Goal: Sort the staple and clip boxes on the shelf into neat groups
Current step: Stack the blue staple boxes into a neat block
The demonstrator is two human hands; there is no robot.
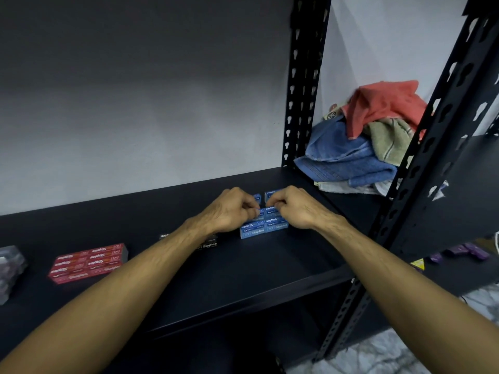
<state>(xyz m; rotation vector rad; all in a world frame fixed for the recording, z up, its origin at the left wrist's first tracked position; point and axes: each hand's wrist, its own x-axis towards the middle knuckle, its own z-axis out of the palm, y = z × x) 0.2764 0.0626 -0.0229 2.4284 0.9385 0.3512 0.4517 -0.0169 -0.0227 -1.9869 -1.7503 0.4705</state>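
**Two hands squaring up the blue staple boxes**

Two hands meet over the blue staple boxes (pixel 263 224), which sit in a tight block on the black shelf (pixel 243 265), toward its back and near the right upright. The left hand (pixel 229 209) has its fingers curled down onto the block's left side, and the right hand (pixel 291 206) pinches a box at the top of the block's right side; both grips look closed on the boxes, though the fingertips are partly hidden behind the knuckles.

Such boxes are probably small, stiff cardboard, dense for their size and smooth-faced, so they should slide easily on the shelf and topple if pushed high up. The short ends or long side faces seem the best place to take hold, low down, with light pressure.

Both forearms reach forward and slightly inward, wrists level, knuckles up.

Left of the left grip, partly under that forearm, lie black staple boxes (pixel 208 245); farther left sits a neat block of red staple boxes (pixel 89 261), and a clear stack (pixel 9 268) at the far left edge.
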